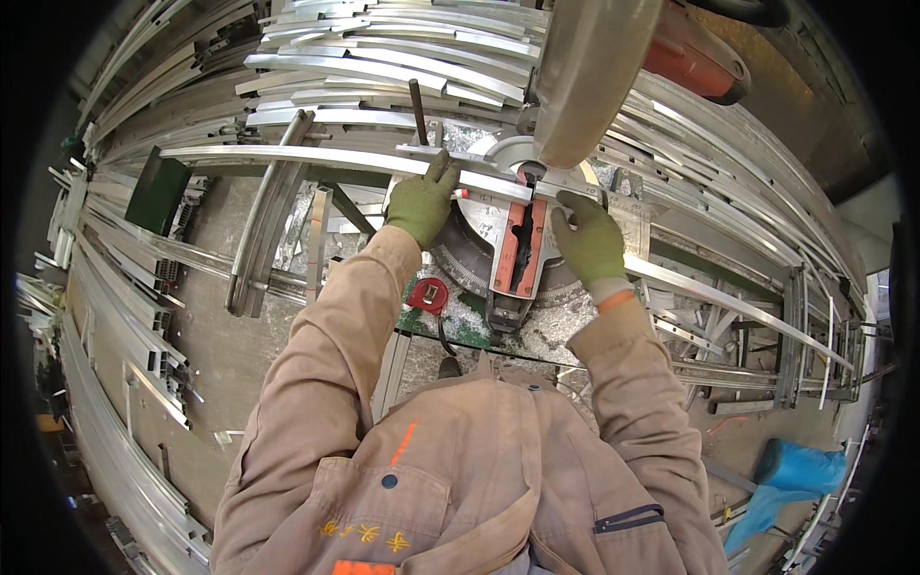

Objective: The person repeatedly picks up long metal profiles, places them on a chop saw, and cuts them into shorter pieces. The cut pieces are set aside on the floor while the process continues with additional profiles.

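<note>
A long silvery aluminium bar (316, 155) lies across the mitre saw's round base, against its fence. My left hand (423, 203), in a green glove, is closed over the bar left of the cutting slot, fingers lying across its top. To the right of the slot, my green-gloved right hand (589, 240) has its fingers curled at the bar, thumb set apart on the near side. Between the hands runs the saw's slot with worn red inserts (518, 251). Above it stands the grey blade guard (594, 77); whether the blade touches the bar is hidden.
A red tape measure (427, 295) rests near my left forearm, among metal chips. Stacked aluminium profiles (383, 67) fill the far side, with more at the left (125, 335). Another long bar (738, 307) extends beyond my right wrist. Blue plastic wrapping (800, 470) lies at lower right.
</note>
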`<state>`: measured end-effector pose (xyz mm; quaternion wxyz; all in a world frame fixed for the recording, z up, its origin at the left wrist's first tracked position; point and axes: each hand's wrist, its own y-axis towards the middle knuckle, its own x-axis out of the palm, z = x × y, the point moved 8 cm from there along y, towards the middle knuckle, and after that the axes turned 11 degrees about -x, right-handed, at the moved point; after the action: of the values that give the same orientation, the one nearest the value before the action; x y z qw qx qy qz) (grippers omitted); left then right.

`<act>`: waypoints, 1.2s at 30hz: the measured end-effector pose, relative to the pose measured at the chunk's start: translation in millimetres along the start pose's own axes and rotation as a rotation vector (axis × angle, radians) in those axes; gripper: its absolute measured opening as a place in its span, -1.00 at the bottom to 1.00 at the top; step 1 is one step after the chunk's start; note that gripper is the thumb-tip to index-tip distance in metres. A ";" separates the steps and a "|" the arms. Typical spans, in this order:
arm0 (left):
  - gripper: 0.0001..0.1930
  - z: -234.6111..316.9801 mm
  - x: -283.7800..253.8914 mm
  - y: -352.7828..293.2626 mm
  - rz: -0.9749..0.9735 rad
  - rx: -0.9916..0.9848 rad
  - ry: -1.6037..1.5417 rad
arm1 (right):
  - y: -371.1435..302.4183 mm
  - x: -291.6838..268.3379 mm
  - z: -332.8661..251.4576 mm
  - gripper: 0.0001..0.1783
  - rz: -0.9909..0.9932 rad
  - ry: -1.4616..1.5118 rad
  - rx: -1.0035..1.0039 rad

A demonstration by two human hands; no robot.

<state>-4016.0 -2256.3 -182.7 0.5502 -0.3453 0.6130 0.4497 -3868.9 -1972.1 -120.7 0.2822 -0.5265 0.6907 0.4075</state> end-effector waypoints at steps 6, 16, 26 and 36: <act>-0.36 -0.6 -14.2 -13.7 -0.053 -0.065 -0.148 | 21.5 32.3 -41.7 -0.46 -0.224 -0.150 -0.122; -0.54 -5.8 -35.4 -49.5 -0.008 -0.023 -0.241 | -22.7 58.3 -40.6 -0.46 -0.237 0.093 0.009; -0.52 -9.6 -22.4 -49.9 -0.056 -0.075 -0.340 | -28.7 56.3 -45.5 -0.25 -0.156 0.063 -0.062; -0.52 -10.0 -22.2 -47.9 0.000 -0.057 -0.359 | -17.7 65.6 -42.6 -0.52 -0.167 0.043 -0.083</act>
<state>-3972.2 -2284.3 -169.1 0.6408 -0.2747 0.4920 0.5214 -3869.1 -2043.4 -157.5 0.2782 -0.6020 0.6329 0.3994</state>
